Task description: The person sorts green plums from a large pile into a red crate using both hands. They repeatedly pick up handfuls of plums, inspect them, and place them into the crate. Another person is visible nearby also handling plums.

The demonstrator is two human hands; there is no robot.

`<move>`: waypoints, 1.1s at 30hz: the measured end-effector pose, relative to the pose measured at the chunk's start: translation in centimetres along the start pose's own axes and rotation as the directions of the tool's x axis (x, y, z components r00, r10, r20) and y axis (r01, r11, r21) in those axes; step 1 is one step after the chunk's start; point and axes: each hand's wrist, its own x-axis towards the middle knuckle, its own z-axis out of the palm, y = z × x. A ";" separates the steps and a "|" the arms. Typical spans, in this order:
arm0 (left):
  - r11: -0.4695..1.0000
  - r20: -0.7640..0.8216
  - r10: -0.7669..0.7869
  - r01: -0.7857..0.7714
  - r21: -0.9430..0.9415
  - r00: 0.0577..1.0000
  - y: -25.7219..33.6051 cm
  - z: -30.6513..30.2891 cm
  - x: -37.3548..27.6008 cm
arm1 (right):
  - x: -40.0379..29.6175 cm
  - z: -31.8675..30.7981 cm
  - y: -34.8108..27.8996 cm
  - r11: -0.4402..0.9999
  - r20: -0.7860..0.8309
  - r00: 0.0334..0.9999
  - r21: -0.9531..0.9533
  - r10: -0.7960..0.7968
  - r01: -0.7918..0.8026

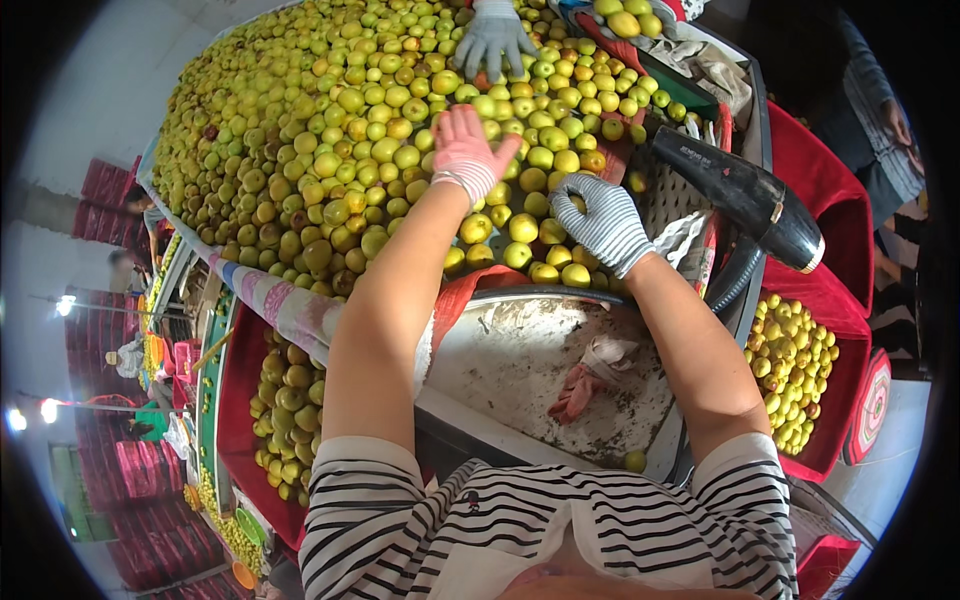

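A broad heap of yellow-green, jujube-like fruits lies before me, some with brown patches. My left hand, in a pink glove with a striped cuff, rests palm down on the heap with the thumb spread. Nothing shows in its grasp. To its right, my right hand wears a grey-and-white striped glove and curls over fruits at the near side. One fruit shows between its thumb and fingers; whether it is gripped is hidden. A white-lined, dirt-specked tray sits nearest my body, holding a crumpled pink-and-white glove.
Across the heap, another person's grey-gloved hand lies spread; a second gloved hand is by several fruits. A black hair dryer juts over the right edge. Red-lined bins of fruit flank me, left and right.
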 end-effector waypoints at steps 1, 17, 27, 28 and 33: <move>0.994 -0.008 0.099 -0.099 -0.051 0.995 1.0 -0.2 -0.5 | 0.0 -0.1 0.0 1.000 -0.005 1.000 0.000 -0.002 0.002; 0.978 -0.116 -0.206 0.203 -0.044 0.971 -8.4 -0.4 1.5 | 0.0 -0.4 -0.5 1.000 0.027 1.000 0.007 0.013 -0.013; 0.960 0.188 0.111 -0.057 -0.272 0.976 1.9 -3.7 -0.2 | 0.1 0.1 0.0 1.000 0.044 0.999 -0.007 -0.013 0.013; 0.934 0.201 0.062 0.014 -0.358 0.978 3.1 -5.0 0.0 | 0.0 0.1 0.2 0.999 0.039 0.999 -0.025 -0.020 0.021; 0.170 0.146 0.165 0.118 -0.978 0.975 8.3 -12.1 -2.3 | -0.1 0.1 -0.3 0.997 0.039 0.998 -0.070 -0.042 0.045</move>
